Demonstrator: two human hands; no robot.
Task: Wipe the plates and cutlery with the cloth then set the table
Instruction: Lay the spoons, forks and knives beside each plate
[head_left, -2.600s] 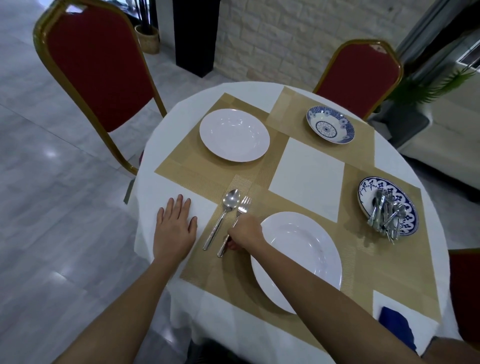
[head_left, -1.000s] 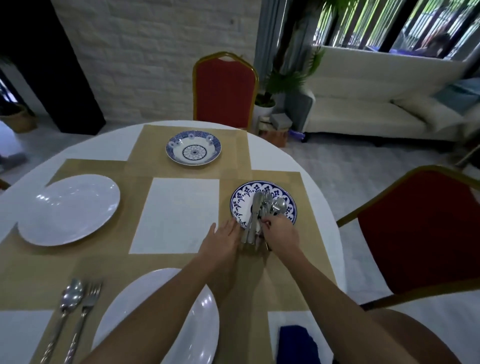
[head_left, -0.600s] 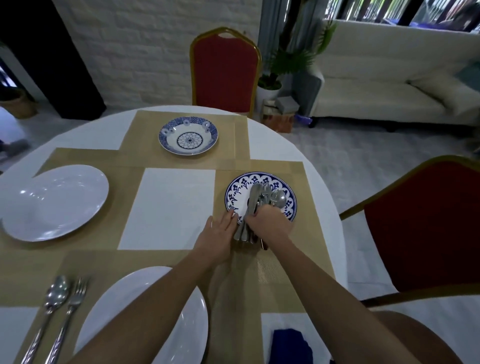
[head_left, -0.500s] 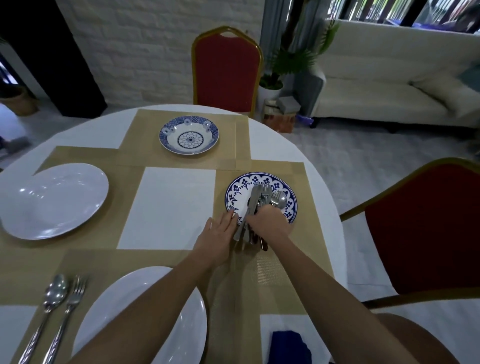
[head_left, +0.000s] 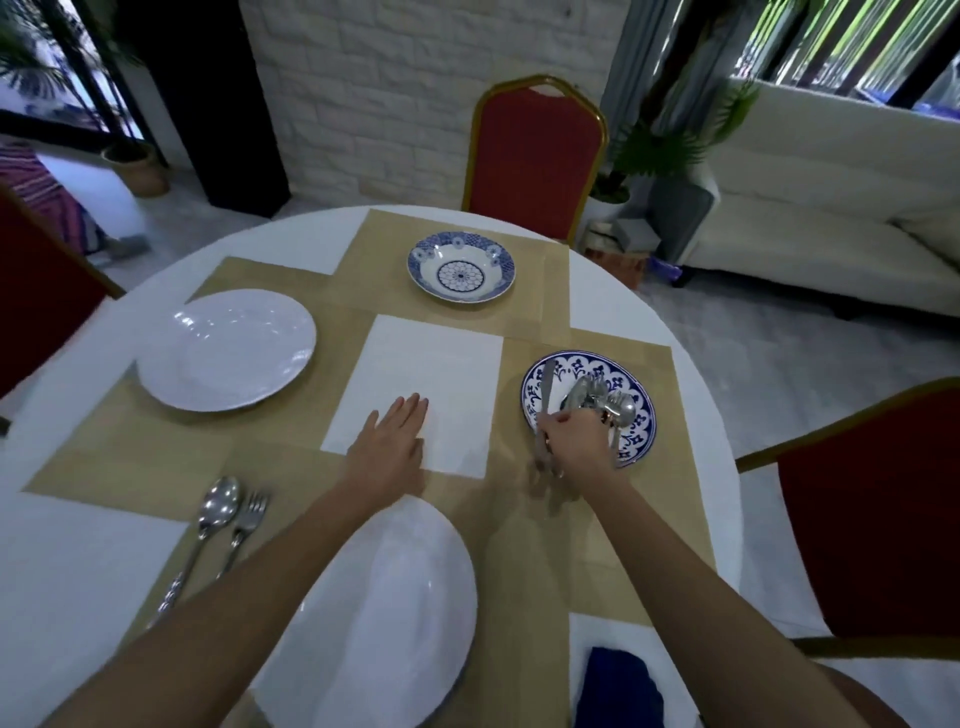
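Judged about a quarter done, with spoon (head_left: 210, 519) and fork (head_left: 244, 525) laid left of the near white plate (head_left: 395, 597) by the near edge of the bench (head_left: 78, 571), handles nearward. Saw no cutlery at the other places. Had right grip (head_left: 571, 441) curled round the cutlery bundle (head_left: 597, 397) over the blue-rimmed plate (head_left: 587, 364) at the right edge, long axis near-to-far, heads pointing far. Had left grip (head_left: 389, 447) flat, empty, mid-bench. Found blue cloth (head_left: 618, 686) at the near edge
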